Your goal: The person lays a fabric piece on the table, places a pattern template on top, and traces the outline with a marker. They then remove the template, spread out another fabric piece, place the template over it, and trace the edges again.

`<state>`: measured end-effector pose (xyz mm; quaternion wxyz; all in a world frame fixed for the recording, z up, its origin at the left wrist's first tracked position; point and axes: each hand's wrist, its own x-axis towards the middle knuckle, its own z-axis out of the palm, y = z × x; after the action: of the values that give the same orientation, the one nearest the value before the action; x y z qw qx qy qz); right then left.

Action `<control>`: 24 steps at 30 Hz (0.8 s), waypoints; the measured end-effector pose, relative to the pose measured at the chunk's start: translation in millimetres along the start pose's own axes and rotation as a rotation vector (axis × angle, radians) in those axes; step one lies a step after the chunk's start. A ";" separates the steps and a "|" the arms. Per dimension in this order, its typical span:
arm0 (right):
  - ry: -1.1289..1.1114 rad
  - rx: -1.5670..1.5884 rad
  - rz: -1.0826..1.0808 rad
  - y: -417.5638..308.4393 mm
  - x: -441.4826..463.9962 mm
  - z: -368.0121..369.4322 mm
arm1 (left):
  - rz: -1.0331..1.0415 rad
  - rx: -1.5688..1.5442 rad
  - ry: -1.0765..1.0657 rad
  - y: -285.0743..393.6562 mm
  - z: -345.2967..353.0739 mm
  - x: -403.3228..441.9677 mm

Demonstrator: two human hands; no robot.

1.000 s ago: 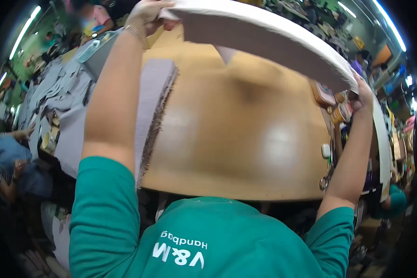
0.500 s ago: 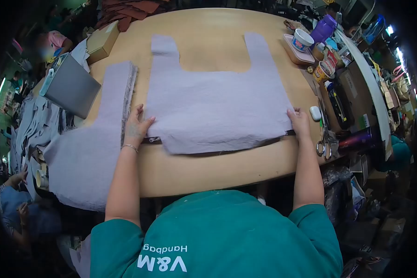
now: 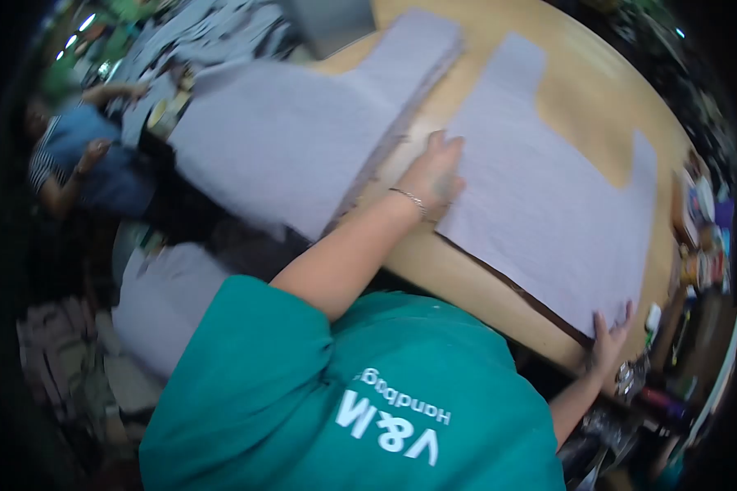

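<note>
A pale lilac, bag-shaped fabric panel (image 3: 540, 196) with two strap-like arms lies flat on the table, a dark edge showing along its near side. My left hand (image 3: 434, 174), with a bracelet at the wrist, is at the panel's left edge, fingers stretched out and slightly blurred. At the near right corner, my right hand (image 3: 611, 337) has its thumb and fingers apart beside the cloth. Neither hand grips anything that I can see. To the left of my left hand lies a stack of matching lilac panels (image 3: 295, 131), partly overhanging the table edge.
The wooden table (image 3: 458, 266) curves around me. A grey box (image 3: 327, 24) stands beyond the stack. Scissors (image 3: 630, 376) and a white case (image 3: 653, 317) lie near my right hand. A person in a blue top (image 3: 106, 164) is at the left, near heaped grey cloth (image 3: 205, 41).
My view has swung left and tilted. The panel's near edge, bunched before, now lies flatter. My hands stay at its two sides, with fingers more spread.
</note>
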<state>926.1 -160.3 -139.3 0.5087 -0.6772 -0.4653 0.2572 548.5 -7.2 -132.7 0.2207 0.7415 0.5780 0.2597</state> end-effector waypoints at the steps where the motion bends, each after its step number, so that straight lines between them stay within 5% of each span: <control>1: -0.041 -0.115 0.184 6.6 -3.9 -12.3 | -0.124 0.017 -0.047 17.3 -18.2 -8.0; 3: 0.080 -0.126 0.234 -0.8 -10.4 -12.0 | 0.173 0.231 0.474 -4.6 -59.1 -5.8; 5: 0.165 -0.099 0.187 10.1 -9.4 -17.8 | 0.156 0.290 0.862 -61.9 -135.8 -7.6; 7: 0.159 -0.042 0.135 32.0 -3.8 -25.4 | -0.228 0.191 1.110 -155.2 -205.3 -42.0; 8: 0.166 -0.008 0.110 39.1 -1.7 -28.0 | -0.600 0.243 1.269 -158.2 -219.0 -72.4; 10: 0.180 -0.102 0.144 32.5 -2.5 -20.8 | -0.823 0.045 1.388 -238.5 -222.4 -129.5; 11: 0.185 -0.153 0.159 28.5 -2.6 -19.3 | -0.857 -0.750 1.348 -213.5 -204.2 -138.3; 13: 0.231 -0.327 0.101 28.9 -3.2 -17.2 | -0.685 -1.187 1.125 -220.6 -167.2 -158.9; 24: 0.323 -0.448 0.062 21.9 -8.4 -1.7 | -0.823 -0.929 1.247 -209.9 -181.9 -116.9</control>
<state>931.9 -169.7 -160.1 0.4056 -0.8190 -0.4025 0.0521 253.1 -66.7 -140.0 0.2201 0.0326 0.6505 0.7262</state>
